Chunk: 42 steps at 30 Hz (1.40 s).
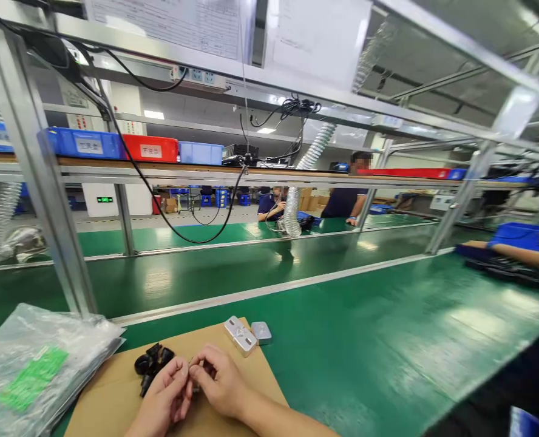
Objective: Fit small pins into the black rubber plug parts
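My left hand [169,388] and my right hand [218,377] meet over a brown cardboard sheet [110,388]. Both have their fingers pinched together, tip to tip. Whatever lies between the fingertips is small and mostly hidden, so I cannot name it. Just behind my left hand is a small heap of black parts [153,359], some of them rounded. Beyond my right hand a silver metal block [240,335] with slots lies at the cardboard's far edge. Touching or close beside it is a smaller square silver piece [261,332].
Clear plastic bags [46,370] with a green label are stacked at the left. A metal post [37,170] rises behind them. A black cable [183,233] hangs in a loop over the green bench [365,328]. At the right, another person's arm [528,255] reaches by a blue bin [518,235].
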{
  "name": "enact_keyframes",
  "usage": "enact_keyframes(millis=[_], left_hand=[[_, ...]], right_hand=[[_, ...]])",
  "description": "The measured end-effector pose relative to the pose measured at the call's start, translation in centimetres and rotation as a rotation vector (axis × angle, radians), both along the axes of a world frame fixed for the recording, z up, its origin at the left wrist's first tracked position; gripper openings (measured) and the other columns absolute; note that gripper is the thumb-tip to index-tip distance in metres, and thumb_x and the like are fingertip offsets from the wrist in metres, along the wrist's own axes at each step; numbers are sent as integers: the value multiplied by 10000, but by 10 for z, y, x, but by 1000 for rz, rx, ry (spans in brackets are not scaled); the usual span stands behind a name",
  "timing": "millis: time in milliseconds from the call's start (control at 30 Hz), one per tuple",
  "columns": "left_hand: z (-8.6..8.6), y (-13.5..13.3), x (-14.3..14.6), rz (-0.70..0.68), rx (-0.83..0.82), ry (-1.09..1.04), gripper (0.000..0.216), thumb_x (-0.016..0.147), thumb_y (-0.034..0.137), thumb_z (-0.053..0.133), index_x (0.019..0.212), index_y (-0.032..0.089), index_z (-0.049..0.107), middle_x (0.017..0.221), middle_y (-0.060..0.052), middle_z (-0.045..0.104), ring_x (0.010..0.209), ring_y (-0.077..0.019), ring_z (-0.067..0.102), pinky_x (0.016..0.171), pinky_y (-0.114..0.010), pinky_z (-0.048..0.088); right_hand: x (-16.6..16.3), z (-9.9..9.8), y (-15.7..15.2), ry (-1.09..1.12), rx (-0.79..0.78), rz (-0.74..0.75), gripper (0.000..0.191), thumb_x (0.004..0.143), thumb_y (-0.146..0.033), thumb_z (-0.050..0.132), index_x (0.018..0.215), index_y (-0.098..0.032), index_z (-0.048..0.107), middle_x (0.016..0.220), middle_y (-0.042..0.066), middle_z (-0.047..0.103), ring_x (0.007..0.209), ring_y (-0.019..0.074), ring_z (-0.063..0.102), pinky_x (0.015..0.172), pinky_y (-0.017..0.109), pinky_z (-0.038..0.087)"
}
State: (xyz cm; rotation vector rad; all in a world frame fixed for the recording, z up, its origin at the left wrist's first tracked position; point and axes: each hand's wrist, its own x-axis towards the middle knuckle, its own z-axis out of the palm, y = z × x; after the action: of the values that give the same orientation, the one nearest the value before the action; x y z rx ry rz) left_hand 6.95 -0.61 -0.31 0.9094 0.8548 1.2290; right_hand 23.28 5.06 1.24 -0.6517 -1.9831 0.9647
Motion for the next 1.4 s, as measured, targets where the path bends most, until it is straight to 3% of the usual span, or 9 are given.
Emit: enact_keyframes(millis=[267,600,833,900,1033,1167,1400], left_hand=[[-12,6,-4,-44,-14,-11,494,817,649,742,745,198,555,624,10,465,418,-64,325,442,-260,151],[7,-1,4,0,50,58,467,890,588,698,788,175,505,599,32,505,422,-56,375,428,-198,202],[8,-2,4,9,80,69,419,950,544,642,822,167,510,615,34,527,421,-51,395,423,-191,204],[8,-2,4,15,81,72,422,948,547,644,820,168,509,613,34,527,419,-50,391,423,-192,201],[9,-3,4,27,79,88,421,950,547,642,821,168,513,630,28,538,421,-52,401,427,-196,214],[9,-4,3,67,74,91,442,960,556,623,787,166,508,610,27,521,429,-57,403,440,-205,225],[10,-3,1,111,14,30,476,895,581,699,772,173,486,569,44,488,415,-51,345,432,-209,172]], right_hand=[[0,3,-4,-27,13,-80,131,930,-284,631,918,-168,690,841,1,628,710,75,565,665,169,407],[1,-1,1,14,-110,0,222,985,-341,588,958,-155,705,881,30,631,750,97,569,671,183,429],[-2,-3,-1,57,-257,86,368,1018,-482,538,994,-133,655,912,62,632,707,112,586,601,194,442],[-1,0,-3,34,-229,66,356,1027,-467,524,1004,-139,661,914,63,639,723,118,592,622,204,447],[3,10,-6,-84,17,-16,264,1036,-340,506,952,-167,688,881,54,633,805,138,585,717,239,436],[6,17,-10,-144,183,-4,255,1047,-259,462,1011,-196,707,898,53,634,836,145,583,762,257,436],[2,19,-16,-38,45,102,298,1060,-275,464,977,-193,738,987,59,654,920,147,611,853,262,484]])
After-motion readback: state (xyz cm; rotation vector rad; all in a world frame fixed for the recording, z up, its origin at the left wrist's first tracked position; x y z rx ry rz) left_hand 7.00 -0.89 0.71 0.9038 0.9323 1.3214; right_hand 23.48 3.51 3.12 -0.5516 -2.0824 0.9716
